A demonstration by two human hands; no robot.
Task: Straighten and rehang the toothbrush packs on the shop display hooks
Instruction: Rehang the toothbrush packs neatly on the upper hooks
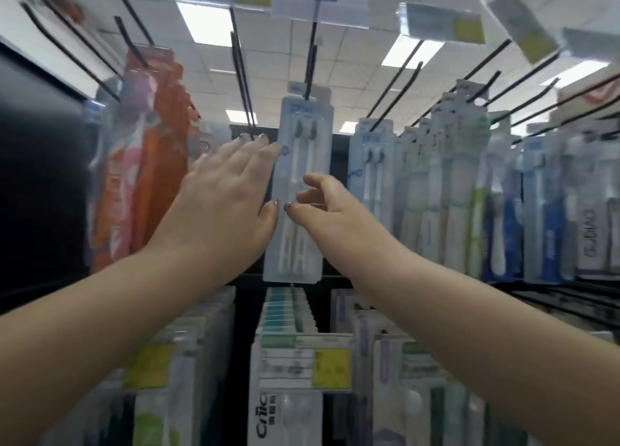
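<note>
Clear toothbrush pack (295, 190): 1, on hook | left hand (224, 194) flat | right hand (330, 211) loose, empty

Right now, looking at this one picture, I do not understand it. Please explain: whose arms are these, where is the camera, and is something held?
There is no machine here. The two bare arms belong to a person, and the camera sits on that person's head, looking forward and up at a shop display. That is why ceiling lights show. The left hand has straight fingers lying against the left edge of a pale blue twin toothbrush pack, which hangs from a black metal hook. The right hand is loosely curled at the pack's right side; whether it touches the pack I cannot tell. Neither hand grips anything. More packs hang around, such as an orange pack on the left.
</note>
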